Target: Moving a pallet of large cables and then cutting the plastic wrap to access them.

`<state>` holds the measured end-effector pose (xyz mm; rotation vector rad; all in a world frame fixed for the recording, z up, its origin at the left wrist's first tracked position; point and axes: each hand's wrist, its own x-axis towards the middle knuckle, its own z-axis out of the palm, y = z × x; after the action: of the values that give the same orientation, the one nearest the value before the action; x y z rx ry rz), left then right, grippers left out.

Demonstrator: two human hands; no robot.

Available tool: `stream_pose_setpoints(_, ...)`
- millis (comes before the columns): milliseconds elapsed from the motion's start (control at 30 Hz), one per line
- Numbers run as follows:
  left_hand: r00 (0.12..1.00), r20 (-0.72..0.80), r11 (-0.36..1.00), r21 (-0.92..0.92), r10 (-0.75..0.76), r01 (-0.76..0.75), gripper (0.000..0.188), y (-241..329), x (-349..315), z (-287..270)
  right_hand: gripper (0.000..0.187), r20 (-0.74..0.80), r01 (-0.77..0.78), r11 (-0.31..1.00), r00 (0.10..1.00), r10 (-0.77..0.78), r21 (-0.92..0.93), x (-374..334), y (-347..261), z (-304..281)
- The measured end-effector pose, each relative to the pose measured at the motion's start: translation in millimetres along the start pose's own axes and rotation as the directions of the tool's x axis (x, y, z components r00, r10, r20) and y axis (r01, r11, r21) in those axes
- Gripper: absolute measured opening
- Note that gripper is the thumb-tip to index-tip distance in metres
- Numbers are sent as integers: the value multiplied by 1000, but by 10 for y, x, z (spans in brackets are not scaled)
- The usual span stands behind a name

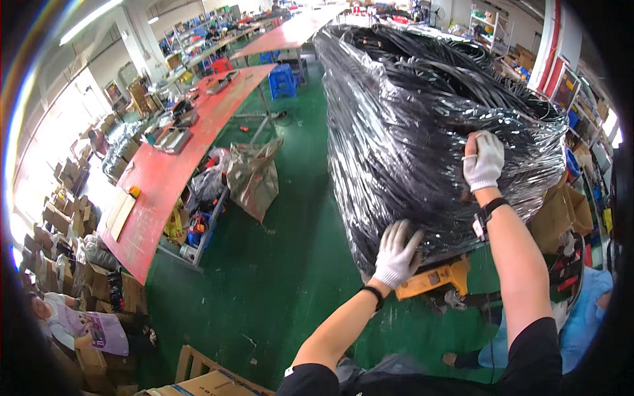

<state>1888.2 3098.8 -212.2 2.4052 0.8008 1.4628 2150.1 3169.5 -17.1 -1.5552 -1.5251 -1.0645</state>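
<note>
A tall heap of black cables (422, 66) is wrapped in shiny clear plastic film (370, 132) and fills the right half of the head view. My left hand (396, 256), in a white glove, lies against the film near the heap's lower front edge, its fingers spread. Higher up and to the right, my right hand (484, 160), also gloved, is at the film with its fingers curled in; a fold of film seems to be in its grip, though the fingertips are partly hidden. Beneath the heap's near edge shows a yellow metal part (432, 280).
A long red-topped table (198, 132) runs along the left, with a woven sack (254, 178) beside it and a blue stool (282, 80) farther back. A person in blue (588, 317) is close at my right; another person (86, 327) is at lower left. A cardboard box (218, 383) stands near me.
</note>
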Motion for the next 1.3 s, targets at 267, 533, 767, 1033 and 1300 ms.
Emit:
stream_pose_setpoints(267, 436, 541, 693, 511, -719, 509, 52, -457, -3865, -1395, 28, 24, -3, 997, 1000, 5, -82, 127, -205, 496)
stream_pose_setpoints(533, -535, 237, -88, 855, -811, 512, 60, 126, -5071, -2422, 29, 87, -57, 983, 994, 73, -176, 241, -149, 840)
stream_pose_setpoints(767, -318, 316, -55, 627, -894, 777, 59, -393, -4537, -1936, 39, 126, -37, 966, 989, 72, -256, 628, -330, 1332)
stream_pose_setpoints(1033, -78, 406, 87, 373, -911, 924, 55, -671, -3553, -1414, 36, 145, -44, 958, 986, 88, -284, 807, -763, 1633)
stream_pose_setpoints(1300, -262, 326, -43, 550, -908, 834, 55, -629, -4054, -1845, 38, 144, -48, 949, 985, 97, -311, 1145, -1068, 2037)
